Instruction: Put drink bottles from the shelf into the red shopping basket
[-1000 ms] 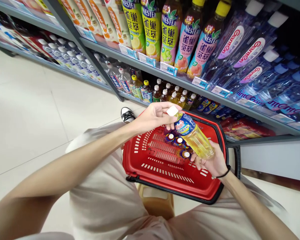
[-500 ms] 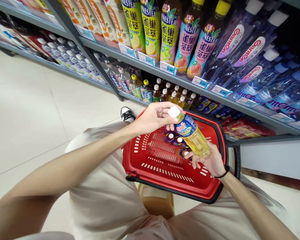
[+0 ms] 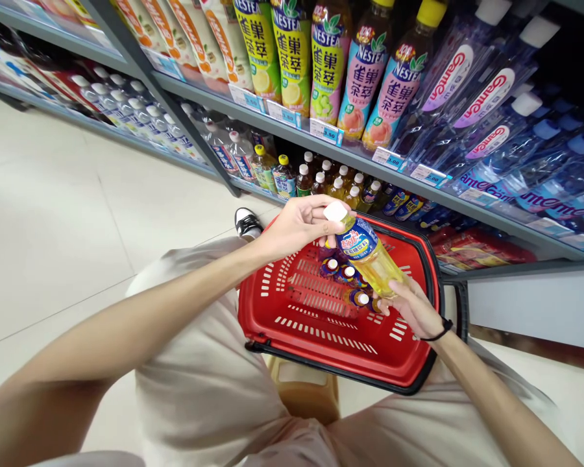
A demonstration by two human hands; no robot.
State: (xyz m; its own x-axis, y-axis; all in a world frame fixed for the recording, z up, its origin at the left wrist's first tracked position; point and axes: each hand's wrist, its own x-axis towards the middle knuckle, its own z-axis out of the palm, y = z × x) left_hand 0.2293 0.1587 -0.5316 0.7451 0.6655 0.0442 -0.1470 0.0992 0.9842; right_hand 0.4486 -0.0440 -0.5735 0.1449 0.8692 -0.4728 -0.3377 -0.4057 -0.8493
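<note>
Between my hands is a bottle of yellow drink (image 3: 372, 259) with a blue label and a white cap, tilted over the red shopping basket (image 3: 394, 370). My left hand (image 3: 306, 220) closes round its capped neck. At the bottle's base, my right hand (image 3: 411, 308) grips it with thumb and fingers; a black band circles that wrist. Below, inside the basket, stand several small bottles (image 3: 357, 298) with white caps and dark purple or blue labels, partly hidden by the held bottle and my hands.
Ahead, a shelf (image 3: 272, 117) holds rows of tea bottles (image 3: 326, 71) and large water bottles (image 3: 448, 78). Smaller bottles (image 3: 338, 188) fill the level beneath, right behind the basket. A yellowish stool (image 3: 306, 395) shows between my legs. Pale floor tiles (image 3: 53, 214) extend left.
The bottle has shifted slightly left and turned so its label faces up more. My right hand's grip has moved at the base, with the thumb now over the bottle.
</note>
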